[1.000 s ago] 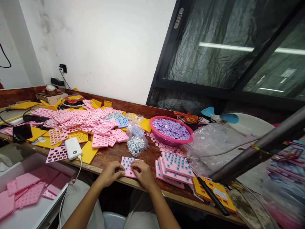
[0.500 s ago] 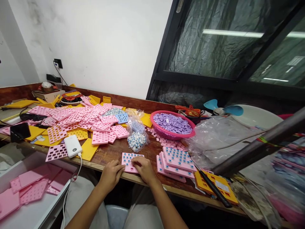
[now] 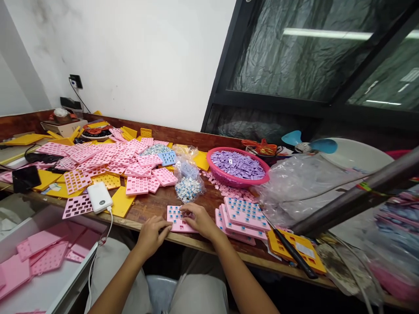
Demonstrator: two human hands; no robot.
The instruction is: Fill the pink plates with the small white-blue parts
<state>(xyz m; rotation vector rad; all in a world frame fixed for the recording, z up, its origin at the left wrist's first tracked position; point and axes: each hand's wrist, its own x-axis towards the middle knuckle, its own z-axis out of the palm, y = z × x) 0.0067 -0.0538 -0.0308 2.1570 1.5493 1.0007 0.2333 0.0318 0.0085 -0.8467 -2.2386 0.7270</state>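
Observation:
A pink plate (image 3: 179,226) with rows of small blue pieces and some open square holes lies at the table's front edge. My left hand (image 3: 153,234) grips its left edge, thumb and forefinger close together at the corner. Over the plate's right half, my right hand (image 3: 200,221) has its fingers bent down with thumb and forefinger near each other; anything between them is hidden. Behind the plate sits a clear bag (image 3: 189,188) of small white-and-blue pieces. To the right is a stack of similar pink plates (image 3: 246,213) studded with blue pieces.
Pink perforated plates (image 3: 108,155) and yellow panels (image 3: 121,203) heap up at left, beside a white power bank (image 3: 100,197) with a cable. A pink basket (image 3: 225,178) holds purple pieces. A black-handled tool (image 3: 294,253) and slanting bar (image 3: 353,196) are at right; an open drawer (image 3: 65,285) is lower left.
My right hand has shifted slightly over the plate, its fingers a little further apart and higher. The left hand stays at the plate's left edge. The whole view has tilted a little.

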